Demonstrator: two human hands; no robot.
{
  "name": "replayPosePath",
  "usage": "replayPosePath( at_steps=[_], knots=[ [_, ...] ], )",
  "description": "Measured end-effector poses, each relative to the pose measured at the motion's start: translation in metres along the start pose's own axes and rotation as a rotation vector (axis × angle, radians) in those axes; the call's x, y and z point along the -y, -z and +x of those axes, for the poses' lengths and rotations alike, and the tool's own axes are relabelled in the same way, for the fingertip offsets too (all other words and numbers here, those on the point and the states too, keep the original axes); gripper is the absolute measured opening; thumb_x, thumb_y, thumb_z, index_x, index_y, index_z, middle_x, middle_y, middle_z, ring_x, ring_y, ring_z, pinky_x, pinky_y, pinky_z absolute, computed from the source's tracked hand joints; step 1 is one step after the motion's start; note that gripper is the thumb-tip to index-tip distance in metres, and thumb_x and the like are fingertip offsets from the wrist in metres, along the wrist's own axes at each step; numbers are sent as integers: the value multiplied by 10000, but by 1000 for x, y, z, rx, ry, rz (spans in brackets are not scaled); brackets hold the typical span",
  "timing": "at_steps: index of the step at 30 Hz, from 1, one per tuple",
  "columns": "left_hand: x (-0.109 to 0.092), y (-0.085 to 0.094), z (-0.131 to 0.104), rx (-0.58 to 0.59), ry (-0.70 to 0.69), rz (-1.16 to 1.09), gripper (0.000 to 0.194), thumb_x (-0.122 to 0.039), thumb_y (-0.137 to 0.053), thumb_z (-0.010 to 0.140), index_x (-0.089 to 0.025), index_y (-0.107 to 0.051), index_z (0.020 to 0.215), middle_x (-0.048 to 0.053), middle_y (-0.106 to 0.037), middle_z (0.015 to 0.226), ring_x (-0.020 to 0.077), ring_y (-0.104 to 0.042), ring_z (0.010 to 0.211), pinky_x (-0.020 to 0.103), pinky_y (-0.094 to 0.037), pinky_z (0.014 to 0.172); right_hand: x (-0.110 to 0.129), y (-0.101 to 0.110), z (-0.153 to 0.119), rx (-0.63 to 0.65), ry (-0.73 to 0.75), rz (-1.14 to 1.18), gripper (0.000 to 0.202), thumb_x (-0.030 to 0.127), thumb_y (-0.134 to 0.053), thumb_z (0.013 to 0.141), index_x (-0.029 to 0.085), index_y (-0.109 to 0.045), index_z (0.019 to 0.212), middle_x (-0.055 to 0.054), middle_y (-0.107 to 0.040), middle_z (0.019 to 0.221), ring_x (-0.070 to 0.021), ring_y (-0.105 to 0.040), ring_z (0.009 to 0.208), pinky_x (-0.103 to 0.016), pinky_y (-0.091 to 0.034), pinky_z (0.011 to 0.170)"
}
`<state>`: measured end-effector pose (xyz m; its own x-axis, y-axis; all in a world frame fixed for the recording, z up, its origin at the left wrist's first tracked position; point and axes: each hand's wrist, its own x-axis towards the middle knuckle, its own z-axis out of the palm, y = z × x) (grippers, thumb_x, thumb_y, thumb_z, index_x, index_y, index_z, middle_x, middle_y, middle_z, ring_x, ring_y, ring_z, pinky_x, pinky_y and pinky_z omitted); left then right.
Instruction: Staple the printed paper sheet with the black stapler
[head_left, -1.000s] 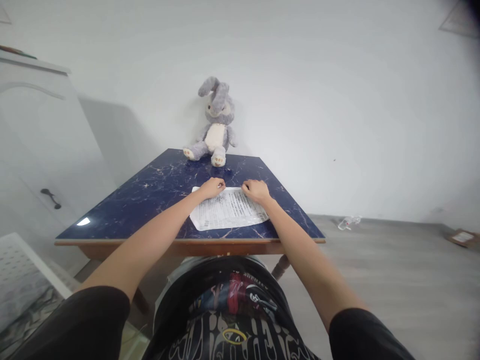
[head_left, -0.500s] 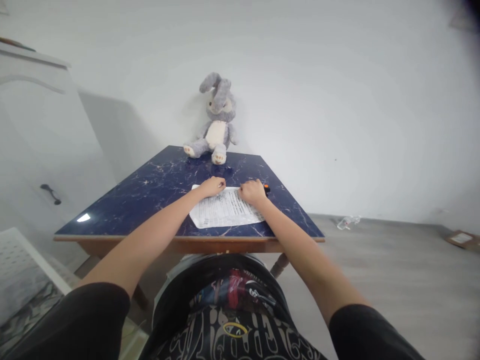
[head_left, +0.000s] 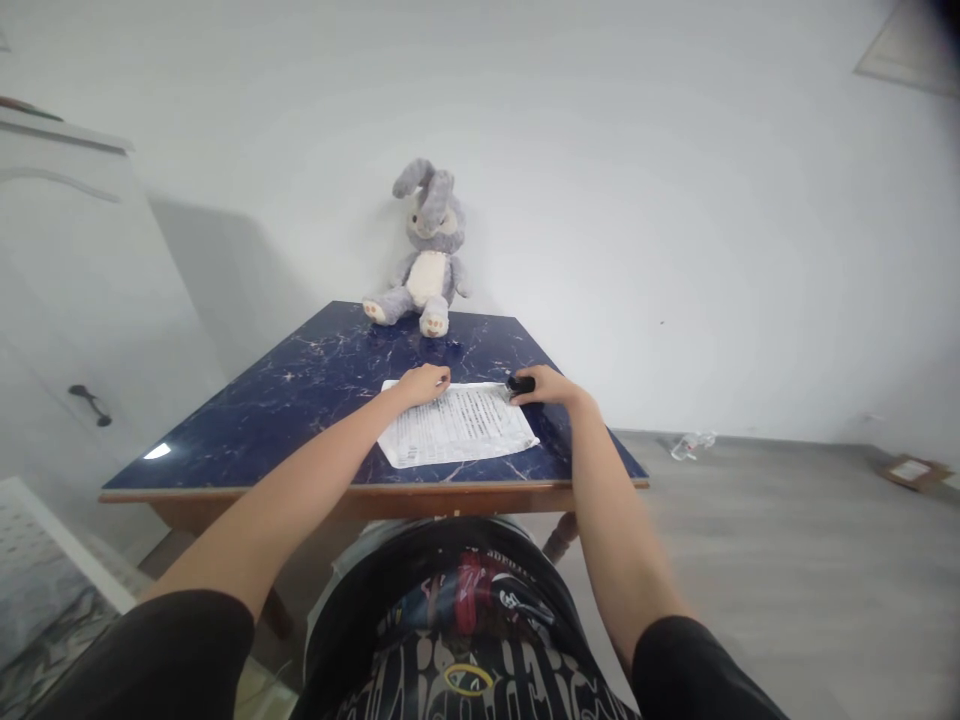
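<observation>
A printed white sheet of paper (head_left: pixel 457 424) lies on the dark blue marbled table (head_left: pixel 300 400). My left hand (head_left: pixel 424 383) rests with curled fingers on the sheet's far left corner. My right hand (head_left: pixel 546 386) is at the sheet's far right corner, its fingers on a small black object (head_left: pixel 520 383) that lies on the table there. I cannot tell whether the hand grips that object or only touches it.
A grey and cream plush rabbit (head_left: pixel 424 254) sits at the table's far edge against the white wall. A white cabinet (head_left: pixel 67 290) stands at the left. A crumpled clear bottle (head_left: pixel 691 445) and a flat box (head_left: pixel 909 470) lie on the grey floor at the right.
My right hand has left the paper's top edge and moved right onto the small black object. The left hand has stayed on the sheet.
</observation>
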<state>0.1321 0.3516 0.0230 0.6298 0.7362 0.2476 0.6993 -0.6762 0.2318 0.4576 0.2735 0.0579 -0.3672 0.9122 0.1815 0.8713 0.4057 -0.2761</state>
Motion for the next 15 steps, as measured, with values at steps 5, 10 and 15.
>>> replayPosePath(
  at_steps=[5, 10, 15],
  knots=[
    [-4, -6, 3, -32, -23, -26, 176, -230, -549, 953, -219, -713, 1016, 97, -745, 1125, 275, -696, 1040, 367, -515, 889, 37, 6, 2, -306, -284, -239, 390, 530, -707, 897, 169, -741, 1043, -120, -766, 983, -274, -695, 899, -308, -465, 730],
    [-1, -14, 8, -63, -73, -64, 150, -216, -577, 934, -206, -718, 983, 89, -727, 1057, 244, -679, 977, 335, -506, 857, 115, -19, 16, -226, -185, -226, 408, 562, -738, 874, 188, -745, 1036, -135, -771, 1019, -308, -718, 962, -343, -528, 804],
    [8, -16, 11, -77, -116, -94, 125, -131, -597, 868, -192, -697, 913, 62, -706, 937, 220, -659, 892, 313, -490, 808, 145, -52, 30, -124, -273, -116, 365, 477, -752, 868, 162, -763, 1052, -182, -770, 1038, -341, -737, 937, -378, -553, 807]
  ],
)
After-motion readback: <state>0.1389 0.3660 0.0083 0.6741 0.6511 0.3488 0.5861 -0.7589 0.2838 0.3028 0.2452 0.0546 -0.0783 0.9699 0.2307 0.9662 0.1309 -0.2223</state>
